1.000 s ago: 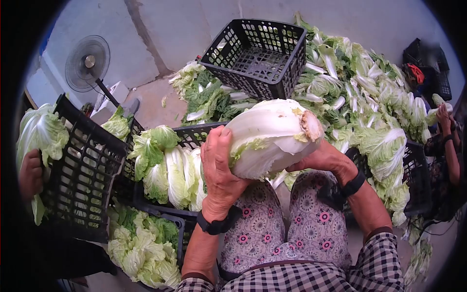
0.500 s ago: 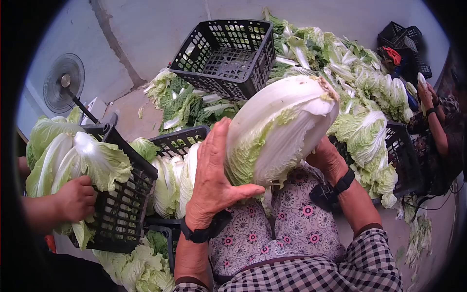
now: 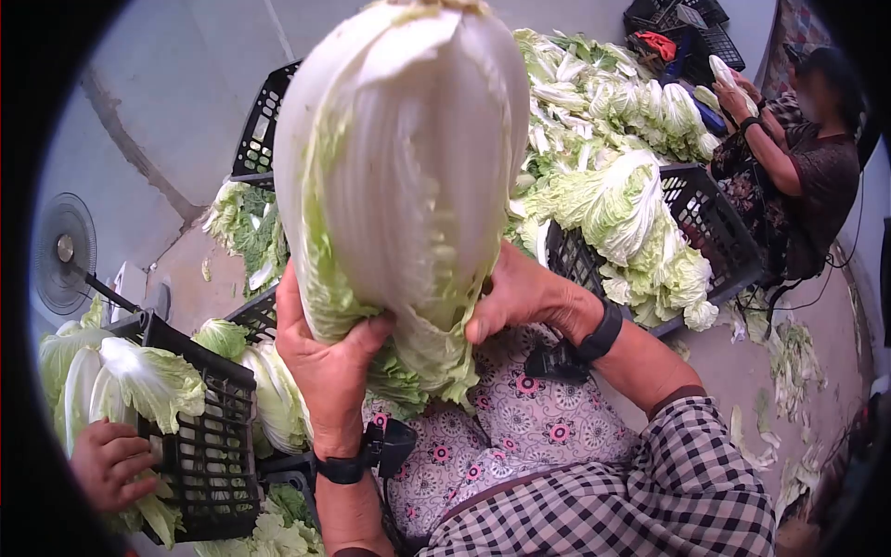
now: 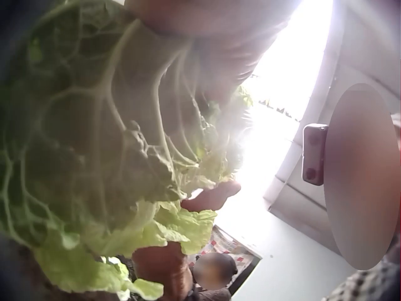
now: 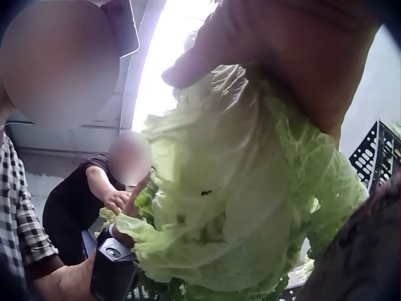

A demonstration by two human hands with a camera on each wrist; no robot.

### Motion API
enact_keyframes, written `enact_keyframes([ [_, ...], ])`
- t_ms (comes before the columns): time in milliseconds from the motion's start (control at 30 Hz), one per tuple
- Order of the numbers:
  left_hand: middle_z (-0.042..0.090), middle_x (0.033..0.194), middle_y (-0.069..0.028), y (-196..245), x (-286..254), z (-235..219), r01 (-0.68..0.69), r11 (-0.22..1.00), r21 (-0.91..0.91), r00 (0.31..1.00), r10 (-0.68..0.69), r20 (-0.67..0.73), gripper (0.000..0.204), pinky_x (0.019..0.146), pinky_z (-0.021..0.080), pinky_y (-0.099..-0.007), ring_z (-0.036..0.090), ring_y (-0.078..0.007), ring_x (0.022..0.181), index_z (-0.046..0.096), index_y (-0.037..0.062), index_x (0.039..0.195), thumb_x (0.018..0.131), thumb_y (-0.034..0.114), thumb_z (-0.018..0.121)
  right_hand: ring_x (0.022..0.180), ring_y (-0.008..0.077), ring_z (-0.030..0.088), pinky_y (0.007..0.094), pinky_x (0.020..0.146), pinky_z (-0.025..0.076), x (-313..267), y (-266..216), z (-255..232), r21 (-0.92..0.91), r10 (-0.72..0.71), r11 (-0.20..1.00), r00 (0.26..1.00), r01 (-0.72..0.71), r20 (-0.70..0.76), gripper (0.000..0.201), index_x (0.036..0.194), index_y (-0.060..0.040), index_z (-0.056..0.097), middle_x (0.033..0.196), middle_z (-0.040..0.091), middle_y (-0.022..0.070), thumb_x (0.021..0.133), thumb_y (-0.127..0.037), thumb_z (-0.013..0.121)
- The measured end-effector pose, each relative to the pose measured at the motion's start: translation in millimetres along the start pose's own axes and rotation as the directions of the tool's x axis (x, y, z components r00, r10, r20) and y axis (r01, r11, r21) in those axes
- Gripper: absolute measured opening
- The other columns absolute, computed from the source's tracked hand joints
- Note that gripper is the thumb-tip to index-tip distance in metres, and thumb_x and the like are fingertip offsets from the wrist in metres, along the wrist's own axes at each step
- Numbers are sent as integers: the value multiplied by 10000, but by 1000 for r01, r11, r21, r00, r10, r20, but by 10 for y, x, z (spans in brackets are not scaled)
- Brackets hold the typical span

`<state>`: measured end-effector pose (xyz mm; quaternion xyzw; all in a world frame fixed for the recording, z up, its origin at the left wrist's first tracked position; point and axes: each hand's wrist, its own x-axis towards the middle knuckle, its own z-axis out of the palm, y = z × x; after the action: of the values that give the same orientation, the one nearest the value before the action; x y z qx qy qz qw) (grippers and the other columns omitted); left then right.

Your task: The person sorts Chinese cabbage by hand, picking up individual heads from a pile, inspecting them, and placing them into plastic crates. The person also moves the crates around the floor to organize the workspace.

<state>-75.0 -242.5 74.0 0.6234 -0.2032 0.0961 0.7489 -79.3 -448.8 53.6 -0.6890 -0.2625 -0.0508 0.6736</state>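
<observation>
A large napa cabbage point(image 3: 408, 186) is held up close to the head camera, its cut root end at the top and its leafy end down. My left hand point(image 3: 325, 357) grips its lower left side, the thumb lying across the front leaves. On the lower right side my right hand point(image 3: 524, 292) grips it too, thumb in front and the other fingers hidden behind. In the left wrist view, green veined leaves point(image 4: 94, 125) fill much of the picture. From the right wrist, the leafy end point(image 5: 213, 188) shows a small dark spot.
At left, another person's hand point(image 3: 116, 464) is by a cabbage on a black crate point(image 3: 218, 436). A heap of cabbages point(image 3: 622, 102) lies behind, with a second crate point(image 3: 710, 223) at right near a seated person point(image 3: 807, 176). A fan point(image 3: 65, 246) stands far left.
Both hands have lifted the cabbage nearer the camera and turned its root end upward. My left fingers, straight half a second ago, now grip it. The head view has swung right.
</observation>
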Motion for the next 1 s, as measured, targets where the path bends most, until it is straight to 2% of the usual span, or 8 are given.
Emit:
enact_keyframes([
  [67,578,1135,-70,29,12,125,4,995,-96,1000,-2,18,816,889,467,-289,571,-166,1002,401,4,1303,604,73,817,1183,219,440,358,1019,350,18,-193,-31,67,10,998,1000,-9,-15,1133,1366,-7,257,1310,442,134,503,-412,869],
  [233,512,1237,-115,247,26,363,37,982,-186,988,-8,154,1094,961,418,-320,527,-197,1102,275,7,1379,530,332,884,974,153,592,308,882,484,-128,-435,-17,360,11,927,953,104,-302,569,1170,-18,526,1041,637,58,675,-114,790],
  [333,480,1276,-124,261,40,413,-90,981,-174,953,135,272,1163,1003,375,-341,487,-215,1157,243,6,1395,506,397,882,978,158,594,311,886,485,-204,-576,-60,449,35,881,923,152,-382,582,1194,-22,506,1075,624,65,690,-112,781],
  [467,477,1277,-104,32,-110,281,320,946,-56,850,-260,458,1064,1015,351,-333,469,-197,1175,275,2,1375,571,405,842,973,177,598,320,877,492,-378,-671,-89,496,21,843,907,210,-420,561,1218,-12,481,1108,601,85,746,-163,743],
  [533,483,1270,-98,-26,-223,386,322,946,-24,863,-283,419,969,1004,352,-319,475,-179,1166,294,1,1364,633,380,805,974,179,597,319,874,494,-458,-614,-100,457,54,871,890,180,-453,547,1215,-4,482,1107,599,93,763,-188,729],
  [700,375,1364,-148,-105,-303,489,322,938,-130,820,-207,533,1176,1043,290,-331,392,-223,1241,156,-10,1418,600,546,791,1021,205,590,347,907,490,-688,-526,-227,435,116,891,864,128,-491,567,1264,3,434,1159,577,120,806,-225,679],
  [800,387,1353,-159,-226,-323,418,283,945,-163,809,-144,570,1096,993,369,-369,428,-237,1217,177,25,1421,642,495,787,1065,225,577,371,943,472,-876,-499,-376,432,154,895,829,114,-538,560,1289,7,418,1209,554,136,842,-251,636],
  [1000,513,1225,-121,-358,-308,103,336,940,62,716,-298,632,708,906,446,-349,520,-207,1100,365,33,1339,771,271,715,1004,239,612,390,876,523,-1399,-685,-756,440,162,858,672,265,-723,426,1229,29,473,1136,593,162,886,-202,577],
])
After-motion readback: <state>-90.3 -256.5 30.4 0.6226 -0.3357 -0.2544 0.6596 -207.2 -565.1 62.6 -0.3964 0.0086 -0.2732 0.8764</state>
